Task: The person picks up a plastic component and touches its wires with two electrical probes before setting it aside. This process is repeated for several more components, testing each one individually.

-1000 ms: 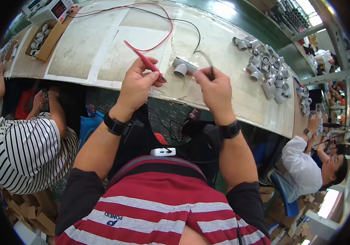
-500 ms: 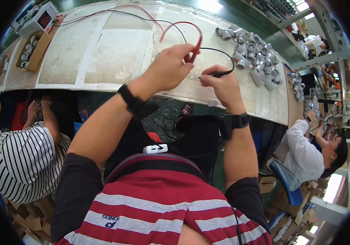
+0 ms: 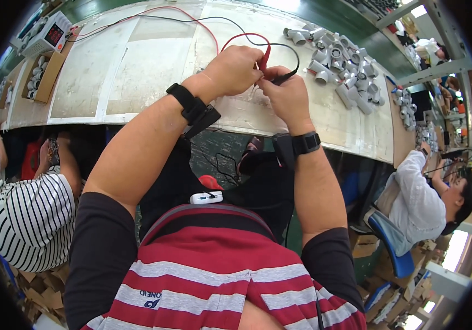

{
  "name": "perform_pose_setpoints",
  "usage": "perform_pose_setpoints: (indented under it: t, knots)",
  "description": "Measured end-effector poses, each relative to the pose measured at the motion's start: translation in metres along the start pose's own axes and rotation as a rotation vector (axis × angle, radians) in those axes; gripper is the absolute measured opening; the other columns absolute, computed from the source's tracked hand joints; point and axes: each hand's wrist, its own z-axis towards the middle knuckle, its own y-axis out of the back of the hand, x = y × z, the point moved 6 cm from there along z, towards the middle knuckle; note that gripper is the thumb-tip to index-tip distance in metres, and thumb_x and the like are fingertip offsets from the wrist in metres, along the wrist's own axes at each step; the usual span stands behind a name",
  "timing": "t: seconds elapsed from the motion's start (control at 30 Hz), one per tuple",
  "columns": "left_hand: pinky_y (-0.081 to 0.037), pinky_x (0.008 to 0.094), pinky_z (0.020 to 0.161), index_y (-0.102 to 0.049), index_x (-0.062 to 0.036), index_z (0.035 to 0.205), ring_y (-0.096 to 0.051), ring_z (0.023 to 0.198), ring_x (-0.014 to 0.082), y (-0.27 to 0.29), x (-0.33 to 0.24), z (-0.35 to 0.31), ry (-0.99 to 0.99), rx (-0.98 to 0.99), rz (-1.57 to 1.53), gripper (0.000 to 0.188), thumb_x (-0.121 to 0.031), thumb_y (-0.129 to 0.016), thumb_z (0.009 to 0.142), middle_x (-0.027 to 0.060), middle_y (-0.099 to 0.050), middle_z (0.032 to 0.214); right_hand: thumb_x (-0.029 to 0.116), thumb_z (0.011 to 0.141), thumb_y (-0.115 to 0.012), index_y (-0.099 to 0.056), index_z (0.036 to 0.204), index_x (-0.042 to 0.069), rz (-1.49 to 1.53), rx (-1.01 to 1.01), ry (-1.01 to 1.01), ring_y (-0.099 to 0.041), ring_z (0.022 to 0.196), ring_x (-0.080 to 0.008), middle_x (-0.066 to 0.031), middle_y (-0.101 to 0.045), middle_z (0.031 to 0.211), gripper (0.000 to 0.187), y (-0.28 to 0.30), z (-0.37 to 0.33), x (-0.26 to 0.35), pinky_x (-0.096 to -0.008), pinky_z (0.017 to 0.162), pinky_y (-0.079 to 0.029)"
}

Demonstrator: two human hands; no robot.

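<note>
Over the workbench point(image 3: 153, 71) my two hands are brought together. My left hand point(image 3: 233, 72) is closed on the red test lead point(image 3: 265, 58), its thick red end standing up from between the fingers. In my right hand point(image 3: 288, 98) the black test lead point(image 3: 284, 77) is gripped, its cable arching up and back to the left. The tips of both leads meet near my fingertips. Whether a small part sits between them is hidden by the fingers.
A pile of grey pipe fittings point(image 3: 338, 60) lies to the right of my hands. At the far left stand a white power supply with a red display point(image 3: 53, 36) and a cardboard box point(image 3: 54, 77) of fittings. Co-workers sit on either side; a blue chair point(image 3: 393, 247) is at right.
My right hand has moved up and left to meet my left hand, bringing the black lead's tip beside the red one. The left hand has shifted slightly.
</note>
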Motion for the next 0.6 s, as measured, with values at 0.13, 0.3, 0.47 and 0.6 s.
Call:
perform_pose_setpoints:
  t: [0.13, 0.3, 0.47, 0.6]
  knots:
    - [-0.056, 0.0398, 0.08, -0.07, 0.0006, 0.104, -0.072, 0.089, 0.0325, 0.0, -0.003, 0.001, -0.013, -0.006, 0.091, 0.021, -0.014, -0.068, 0.089, 0.0171, -0.075, 0.092, 0.012, 0.087, -0.079, -0.072, 0.096, -0.001, -0.021, 0.032, -0.026, -0.062, 0.064, -0.0086, -0.0026, -0.071, 0.078, 0.017, -0.005, 0.004, 0.003, -0.025, 0.059, -0.049]
    - [-0.057, 0.0402, 0.084, -0.07, 0.0003, 0.111, -0.073, 0.091, 0.0317, 0.01, 0.003, -0.013, 0.025, 0.034, 0.018, 0.023, -0.01, -0.065, 0.091, 0.0177, -0.075, 0.095, 0.012, 0.085, -0.078, -0.074, 0.099, 0.0, 0.057, 0.111, -0.13, -0.065, 0.065, -0.0111, -0.0045, -0.072, 0.076, 0.019, -0.01, 0.008, 0.0, -0.0274, 0.061, -0.052]
    - [-0.052, 0.0387, 0.102, -0.066, -0.0033, 0.126, -0.067, 0.117, 0.0287, 0.061, 0.026, -0.083, -0.134, -0.174, -0.074, 0.04, 0.003, -0.066, 0.086, 0.0157, -0.066, 0.13, 0.01, 0.088, -0.078, -0.072, 0.105, -0.001, 0.193, 0.088, -0.177, -0.065, 0.067, -0.0097, -0.0039, -0.07, 0.081, 0.021, -0.008, 0.004, -0.014, -0.0238, 0.06, -0.052]
    - [-0.051, 0.0362, 0.102, -0.065, -0.0057, 0.129, -0.062, 0.122, 0.0281, 0.046, 0.042, -0.091, -0.139, -0.076, -0.037, 0.048, 0.004, -0.07, 0.083, 0.0121, -0.058, 0.141, 0.009, 0.089, -0.076, -0.07, 0.108, -0.002, 0.252, 0.085, -0.137, -0.066, 0.069, -0.011, -0.0053, -0.071, 0.085, 0.022, -0.011, 0.004, -0.013, -0.0235, 0.061, -0.054]
